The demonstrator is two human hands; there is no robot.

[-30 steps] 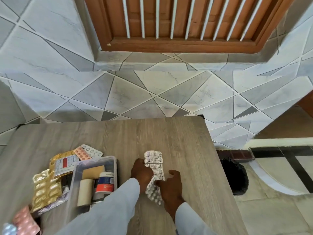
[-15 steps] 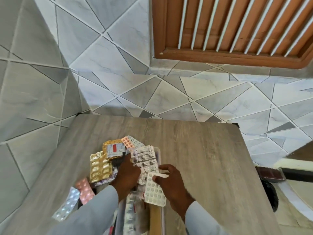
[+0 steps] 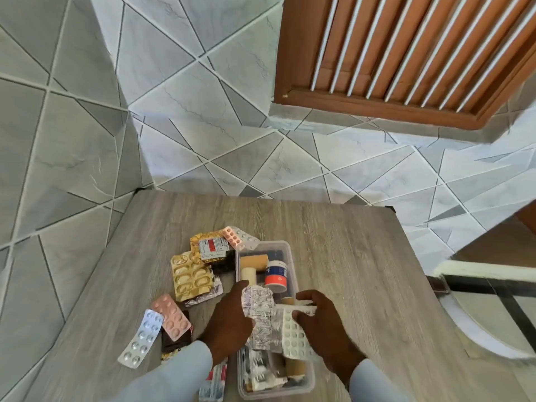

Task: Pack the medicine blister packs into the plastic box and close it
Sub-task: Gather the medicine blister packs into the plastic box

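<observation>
Lower centre of frame, over the box (image 3: 291, 258): left hand (image 3: 229, 322) and right hand (image 3: 324, 329) both gripping blister packs (image 3: 262, 314) (slightly blurred).

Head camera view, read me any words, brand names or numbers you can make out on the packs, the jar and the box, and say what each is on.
No text reads clearly.
White jar in the plastic box: blue and orange label, lettering blurred.
Gold pack's white label: red block, print too small.
Crumpled silver blister pack in the left hand: dark print, blurred.
White blister pack in the right hand: no print visible.
</observation>
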